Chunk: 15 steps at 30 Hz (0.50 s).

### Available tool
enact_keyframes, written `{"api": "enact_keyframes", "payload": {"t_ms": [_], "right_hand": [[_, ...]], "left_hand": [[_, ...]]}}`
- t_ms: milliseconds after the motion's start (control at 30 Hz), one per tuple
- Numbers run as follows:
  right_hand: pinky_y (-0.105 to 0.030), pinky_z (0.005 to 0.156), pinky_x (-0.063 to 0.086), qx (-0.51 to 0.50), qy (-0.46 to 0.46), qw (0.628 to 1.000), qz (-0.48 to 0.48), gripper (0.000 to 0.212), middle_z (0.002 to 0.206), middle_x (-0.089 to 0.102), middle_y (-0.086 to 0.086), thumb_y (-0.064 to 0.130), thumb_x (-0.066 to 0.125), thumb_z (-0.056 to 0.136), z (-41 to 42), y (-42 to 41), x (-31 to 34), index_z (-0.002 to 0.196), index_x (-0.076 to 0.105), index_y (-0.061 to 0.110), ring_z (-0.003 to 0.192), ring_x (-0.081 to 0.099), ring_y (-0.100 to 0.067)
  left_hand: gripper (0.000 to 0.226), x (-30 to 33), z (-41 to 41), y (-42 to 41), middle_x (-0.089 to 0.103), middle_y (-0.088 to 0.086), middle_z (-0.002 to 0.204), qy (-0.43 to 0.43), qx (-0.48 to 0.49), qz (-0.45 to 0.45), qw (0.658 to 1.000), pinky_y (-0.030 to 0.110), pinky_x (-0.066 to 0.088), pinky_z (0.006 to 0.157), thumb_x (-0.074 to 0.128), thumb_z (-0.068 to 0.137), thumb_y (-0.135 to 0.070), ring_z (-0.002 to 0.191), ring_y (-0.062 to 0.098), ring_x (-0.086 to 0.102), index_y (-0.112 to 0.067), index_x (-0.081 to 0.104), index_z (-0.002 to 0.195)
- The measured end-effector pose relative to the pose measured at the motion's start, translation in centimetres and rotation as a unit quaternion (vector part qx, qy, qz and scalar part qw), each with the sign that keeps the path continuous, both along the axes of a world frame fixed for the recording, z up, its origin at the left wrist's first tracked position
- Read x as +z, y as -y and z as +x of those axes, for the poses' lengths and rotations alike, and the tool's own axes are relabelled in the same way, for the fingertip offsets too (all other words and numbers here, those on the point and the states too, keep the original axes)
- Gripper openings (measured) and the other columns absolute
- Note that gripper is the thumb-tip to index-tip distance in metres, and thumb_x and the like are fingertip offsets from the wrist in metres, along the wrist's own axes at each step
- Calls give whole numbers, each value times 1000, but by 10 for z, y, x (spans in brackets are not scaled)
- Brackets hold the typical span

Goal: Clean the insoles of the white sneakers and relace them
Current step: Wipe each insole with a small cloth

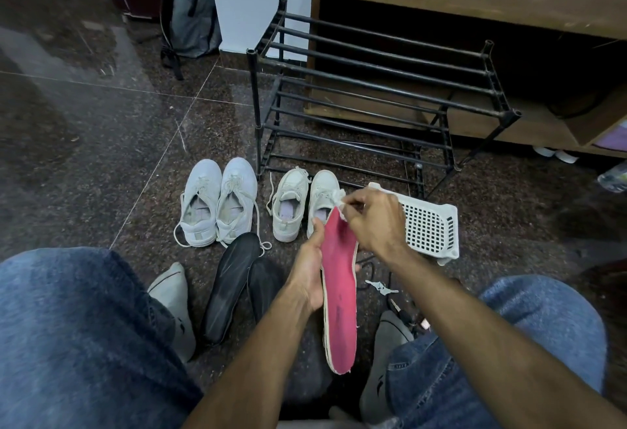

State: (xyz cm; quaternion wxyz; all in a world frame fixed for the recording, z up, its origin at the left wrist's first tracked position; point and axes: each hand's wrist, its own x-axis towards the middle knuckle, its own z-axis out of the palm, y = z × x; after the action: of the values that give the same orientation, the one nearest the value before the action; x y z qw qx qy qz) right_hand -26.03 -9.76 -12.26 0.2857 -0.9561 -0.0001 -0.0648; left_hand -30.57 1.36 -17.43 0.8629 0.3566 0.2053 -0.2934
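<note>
Left hand (310, 265) grips pink insole (339, 293); right hand (373, 221) pinches white wipe (339, 199) at its tip.

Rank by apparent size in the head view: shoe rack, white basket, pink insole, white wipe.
1. shoe rack
2. and 3. pink insole and white basket: similar; the insole is nearer the camera, so unsure.
4. white wipe, pinched by the right hand.

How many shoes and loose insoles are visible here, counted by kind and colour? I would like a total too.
White lace-up sneakers on the floor: 4
Black foam insoles on the floor: 2
Pink foam insole, held in the left hand: 1
Total: 7
</note>
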Motion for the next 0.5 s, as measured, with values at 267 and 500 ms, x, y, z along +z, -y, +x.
{"api": "enact_keyframes", "payload": {"t_ms": [267, 500], "right_hand": [[-26, 70, 46, -46, -35, 998, -34, 14, 99, 73, 5, 27, 66, 87, 1, 8, 1, 98, 75, 25, 83, 65, -18], [-34, 73, 57, 2, -126, 991, -44, 10, 88, 74, 2, 23, 68, 82, -33, -10, -6, 86, 76, 22, 78, 69, -19]], "left_hand": [[69, -3, -4, -4, 70, 12, 87, -7, 3, 12, 1000, 38, 52, 75, 41, 91, -65, 74, 25, 64, -5, 68, 112], [73, 2, 4, -3, 71, 19, 101, -29, 34, -65, 997, 43, 57, 80, 33, 94, -65, 90, 32, 69, -4, 66, 116]]}}
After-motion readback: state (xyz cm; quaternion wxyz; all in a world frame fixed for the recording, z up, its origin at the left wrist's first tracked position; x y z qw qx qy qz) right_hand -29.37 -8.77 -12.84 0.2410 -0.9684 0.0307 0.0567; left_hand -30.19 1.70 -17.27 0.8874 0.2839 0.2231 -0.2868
